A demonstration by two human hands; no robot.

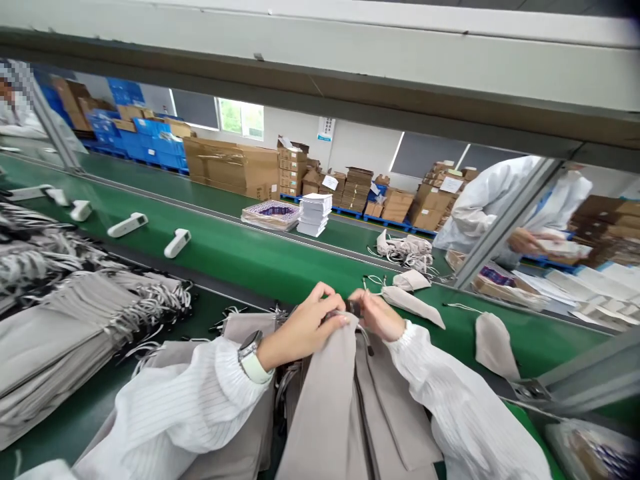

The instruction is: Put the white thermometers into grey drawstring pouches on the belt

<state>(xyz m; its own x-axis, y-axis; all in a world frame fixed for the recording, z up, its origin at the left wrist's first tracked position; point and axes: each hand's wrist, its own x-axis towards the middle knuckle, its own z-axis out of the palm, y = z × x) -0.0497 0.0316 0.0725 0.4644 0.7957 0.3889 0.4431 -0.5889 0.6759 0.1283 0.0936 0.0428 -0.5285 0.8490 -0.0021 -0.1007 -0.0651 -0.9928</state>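
A grey-beige drawstring pouch (pixel 325 393) hangs in front of me. My left hand (pixel 320 320) pinches it near its top edge. My right hand (pixel 377 315) is closed at the same mouth, with a small dark piece (pixel 355 308) at its fingertips; whether that is a cord stopper I cannot tell. Under and beside the held pouch lie more flat pouches (pixel 400 413) with dark cords. To the left sits a large pile of similar pouches (pixel 60 333), their pale strings bunched at one end.
White handheld devices (pixel 177 243) lie spaced along the green conveyor belt (pixel 225 257). Filled pouches (pixel 413 303) rest on it to the right. A stack of white booklets (pixel 314 215) stands beyond. Metal posts (pixel 510 223) frame the line. A co-worker (pixel 495 200) in white handles a box opposite.
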